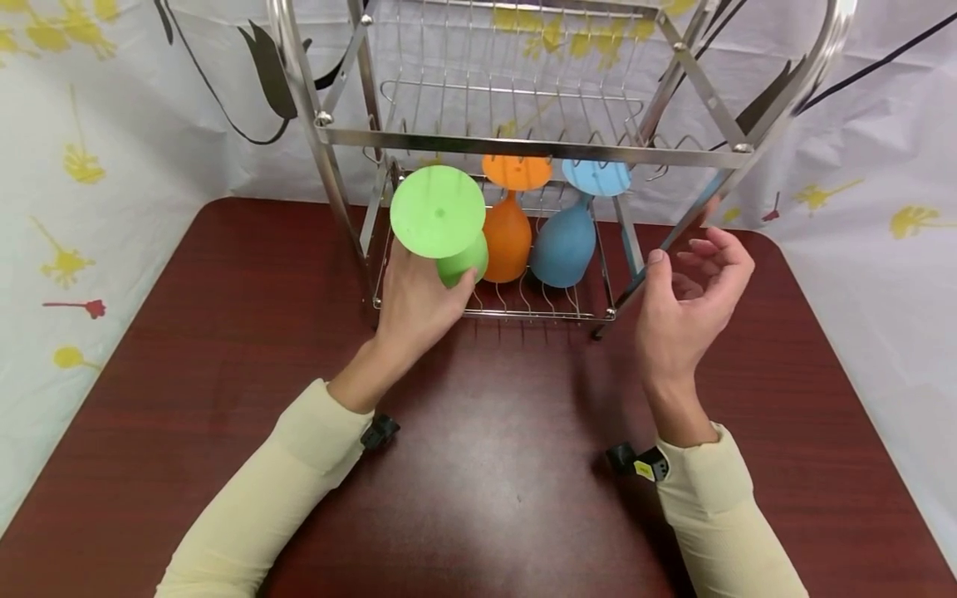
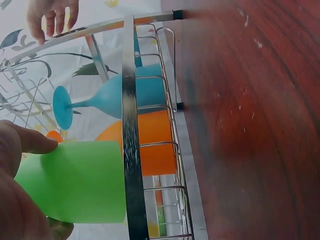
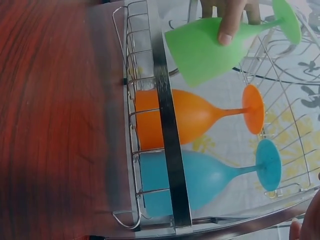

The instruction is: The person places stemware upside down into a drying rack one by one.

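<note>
My left hand (image 1: 422,291) grips a green plastic wine glass (image 1: 441,212) by its bowl, upside down with the foot on top. In the right wrist view the green glass (image 3: 202,50) tilts and its rim is above the rack's lower bars. Beside it, an orange wine glass (image 1: 507,241) and a blue wine glass (image 1: 564,245) stand upside down on the lower tier. My right hand (image 1: 688,303) holds nothing, its fingers loosely bent beside the rack's right leg; whether it touches the metal I cannot tell.
A two-tier metal dish rack (image 1: 523,149) stands at the back of the dark red wooden table (image 1: 478,465). Its front crossbar runs above the glasses, and the upper wire tier (image 1: 516,91) overhangs them. A patterned white sheet (image 1: 112,124) hangs behind and at the sides.
</note>
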Motion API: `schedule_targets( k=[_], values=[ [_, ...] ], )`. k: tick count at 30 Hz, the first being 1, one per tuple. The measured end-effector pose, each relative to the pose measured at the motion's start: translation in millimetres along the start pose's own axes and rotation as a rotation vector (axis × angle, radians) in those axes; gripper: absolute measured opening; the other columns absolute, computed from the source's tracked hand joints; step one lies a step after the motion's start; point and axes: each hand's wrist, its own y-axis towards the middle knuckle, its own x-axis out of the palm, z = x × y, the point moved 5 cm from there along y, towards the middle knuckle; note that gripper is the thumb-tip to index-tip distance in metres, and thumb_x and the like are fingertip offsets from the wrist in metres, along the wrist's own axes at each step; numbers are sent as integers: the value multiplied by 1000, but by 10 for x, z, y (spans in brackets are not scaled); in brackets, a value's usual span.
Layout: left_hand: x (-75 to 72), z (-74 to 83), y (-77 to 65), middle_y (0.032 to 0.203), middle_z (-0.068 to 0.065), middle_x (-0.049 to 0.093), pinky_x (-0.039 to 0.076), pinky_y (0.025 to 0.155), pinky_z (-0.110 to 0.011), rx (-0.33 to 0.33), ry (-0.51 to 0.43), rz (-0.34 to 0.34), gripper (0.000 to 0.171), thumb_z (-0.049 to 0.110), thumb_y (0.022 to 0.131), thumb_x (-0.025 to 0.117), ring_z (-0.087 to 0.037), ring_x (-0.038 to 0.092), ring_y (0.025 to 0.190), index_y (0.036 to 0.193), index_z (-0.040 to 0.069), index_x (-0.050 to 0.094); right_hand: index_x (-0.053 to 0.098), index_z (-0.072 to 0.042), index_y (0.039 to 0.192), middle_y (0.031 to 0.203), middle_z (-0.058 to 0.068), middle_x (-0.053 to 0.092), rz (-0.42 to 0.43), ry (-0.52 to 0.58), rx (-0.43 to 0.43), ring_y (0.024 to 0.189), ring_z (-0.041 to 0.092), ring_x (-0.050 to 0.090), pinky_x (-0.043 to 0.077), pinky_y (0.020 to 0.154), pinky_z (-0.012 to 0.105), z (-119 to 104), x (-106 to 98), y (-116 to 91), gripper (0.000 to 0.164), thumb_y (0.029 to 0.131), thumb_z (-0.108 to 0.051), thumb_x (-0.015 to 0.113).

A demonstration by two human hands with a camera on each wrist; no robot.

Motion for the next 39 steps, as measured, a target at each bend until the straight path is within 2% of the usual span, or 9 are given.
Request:
schedule_targets(
  k=[4,10,14,22,33,39],
  values=[
    [0,-36,29,135,-22,46,43,99,-49,-21,22,2,76,15,76,77,-34,47,121,140,-2,40,53,-3,123,107,4,52,-9,24,44,100,21,55,46,80,27,16,17,32,37,87,-2,63],
    [14,-84,75,136,-24,44,44,98,-50,-35,58,3,75,15,77,77,-35,47,121,140,-1,40,60,-4,113,103,3,57,1,37,101,92,18,57,47,80,24,69,31,94,26,87,1,62],
    [39,-117,110,136,-24,44,44,100,-50,-37,75,0,74,14,77,77,-36,46,122,140,-1,41,62,-4,109,99,3,59,1,15,94,85,17,58,48,77,22,102,17,124,22,88,1,62],
    [76,-171,137,139,-25,42,41,103,-50,-35,110,-7,73,14,79,76,-37,45,126,141,-1,41,62,-4,110,97,1,59,-15,5,66,85,16,59,48,75,23,142,21,131,22,88,1,63],
    [142,-268,184,136,-27,45,44,99,-53,-30,131,-8,74,13,77,77,-40,49,121,140,-1,41,62,-3,109,95,2,58,2,30,63,84,17,58,47,74,22,160,30,117,22,88,3,63],
    [167,-336,213,135,-25,45,48,93,-51,-122,110,-51,77,13,76,78,-38,52,116,141,2,40,63,-4,110,96,2,59,-3,23,73,86,18,59,48,74,22,165,26,121,23,88,2,64]
  ],
)
